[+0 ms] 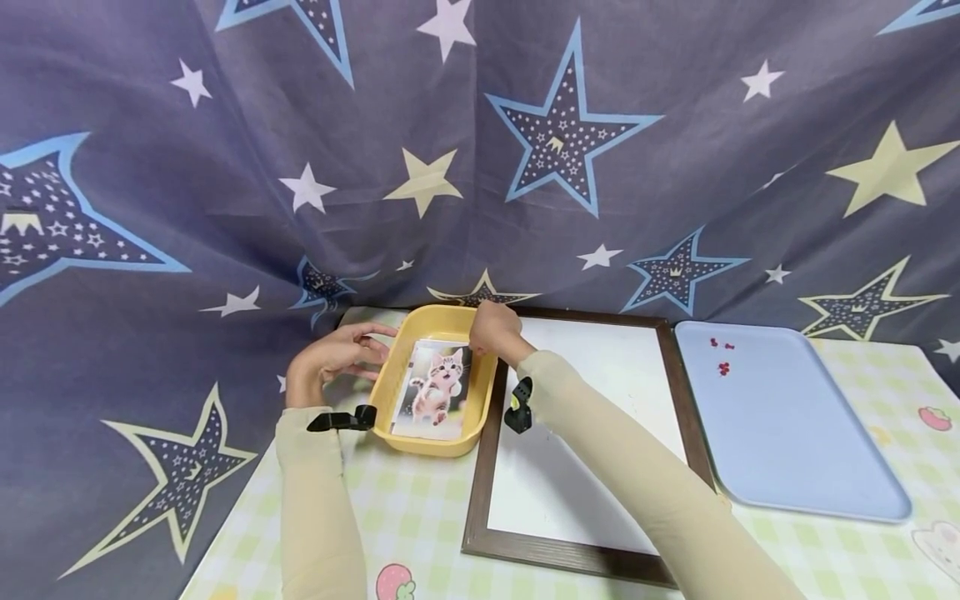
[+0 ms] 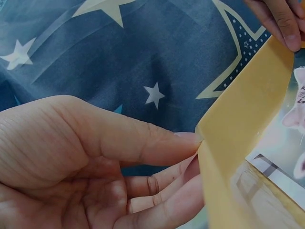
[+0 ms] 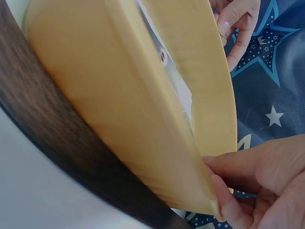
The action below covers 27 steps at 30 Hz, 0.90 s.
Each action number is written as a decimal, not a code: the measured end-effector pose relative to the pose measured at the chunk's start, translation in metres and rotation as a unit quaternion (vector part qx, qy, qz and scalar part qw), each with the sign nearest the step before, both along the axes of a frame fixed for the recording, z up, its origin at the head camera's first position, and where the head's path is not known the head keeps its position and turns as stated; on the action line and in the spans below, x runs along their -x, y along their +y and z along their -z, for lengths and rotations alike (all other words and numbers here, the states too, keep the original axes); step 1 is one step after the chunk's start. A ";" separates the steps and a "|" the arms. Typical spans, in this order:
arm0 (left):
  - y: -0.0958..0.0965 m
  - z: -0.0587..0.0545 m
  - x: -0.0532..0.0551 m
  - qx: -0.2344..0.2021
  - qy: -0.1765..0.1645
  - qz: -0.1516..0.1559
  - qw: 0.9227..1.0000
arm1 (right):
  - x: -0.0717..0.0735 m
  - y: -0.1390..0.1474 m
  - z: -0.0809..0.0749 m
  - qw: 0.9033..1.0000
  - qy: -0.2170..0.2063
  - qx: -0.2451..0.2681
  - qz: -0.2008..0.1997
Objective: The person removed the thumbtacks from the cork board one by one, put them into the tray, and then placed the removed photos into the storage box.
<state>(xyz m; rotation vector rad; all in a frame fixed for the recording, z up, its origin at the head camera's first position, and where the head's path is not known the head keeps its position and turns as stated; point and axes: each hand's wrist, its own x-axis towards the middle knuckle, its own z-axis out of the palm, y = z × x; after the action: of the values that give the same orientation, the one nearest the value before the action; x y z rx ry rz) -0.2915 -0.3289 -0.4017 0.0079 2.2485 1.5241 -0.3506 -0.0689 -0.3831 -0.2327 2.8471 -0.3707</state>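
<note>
A yellow plastic bin (image 1: 435,447), rectangular with rounded corners, is held between both hands beside the left edge of the framed white board. Inside it lies a photo card of a kitten (image 1: 438,392), its picture facing up. My left hand (image 1: 341,358) is at the bin's left side; the left wrist view shows its thumb at the rim and its fingers curved against the outer wall. At the far right corner, my right hand (image 1: 495,327) pinches the rim, thumb (image 3: 228,163) towards the inside and fingers outside.
A dark wooden frame (image 1: 480,500) around a white board (image 1: 555,492) lies right of the bin. Further right is a pale blue tray (image 1: 795,433) with a few small red pieces (image 1: 723,368). Star-printed fabric (image 1: 525,250) hangs behind the checkered tablecloth (image 1: 442,525).
</note>
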 end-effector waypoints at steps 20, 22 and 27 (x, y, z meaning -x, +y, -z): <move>-0.002 -0.001 0.000 -0.001 0.005 0.002 1.000 | 0.000 -0.002 0.000 1.000 0.005 -0.017 -0.019; -0.002 -0.002 0.000 -0.002 0.005 0.002 1.000 | 0.002 -0.001 0.000 1.000 0.000 -0.010 -0.017; -0.001 -0.002 0.001 -0.001 0.003 0.004 1.000 | 0.003 0.000 0.000 1.000 -0.008 0.003 -0.020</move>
<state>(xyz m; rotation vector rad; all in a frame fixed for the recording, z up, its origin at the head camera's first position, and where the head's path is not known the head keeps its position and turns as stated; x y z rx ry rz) -0.2923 -0.3303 -0.4000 0.0217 2.2477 1.5248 -0.3539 -0.0687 -0.3828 -0.2850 2.8214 -0.3718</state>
